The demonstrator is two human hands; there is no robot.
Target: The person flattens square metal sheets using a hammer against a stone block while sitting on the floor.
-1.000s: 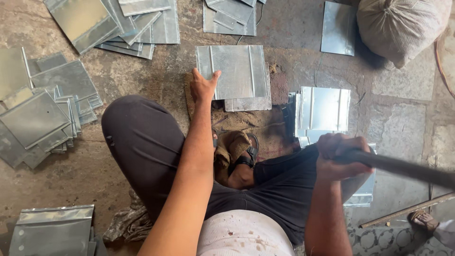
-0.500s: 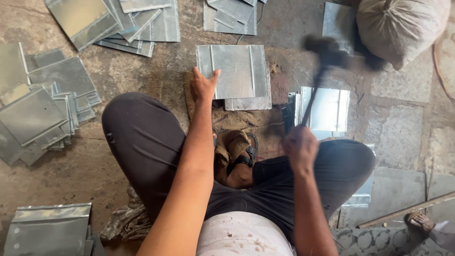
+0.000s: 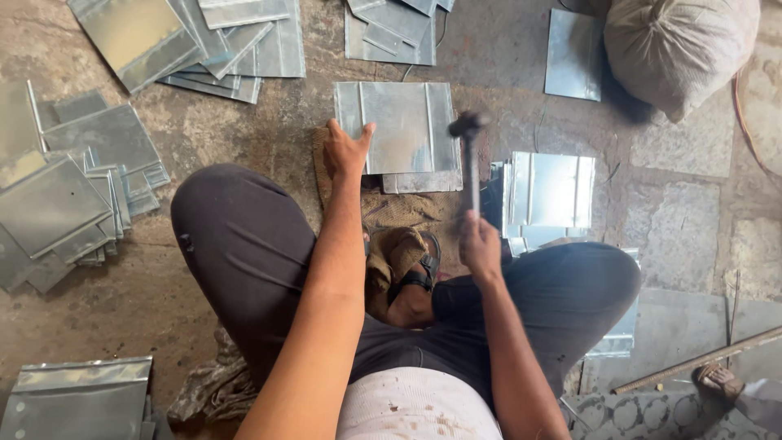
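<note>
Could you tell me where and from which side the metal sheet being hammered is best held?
Probably by its near left corner, from the person's own side. The ribbed metal sheet lies flat on the floor, and the left hand already presses that edge, well clear of the hammer that the right hand swings at the sheet's right rib.

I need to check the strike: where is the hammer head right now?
In the head view, the hammer head is at centre, over the right edge of the ribbed metal sheet that the left hand steadies; the right hand grips the handle.
</note>
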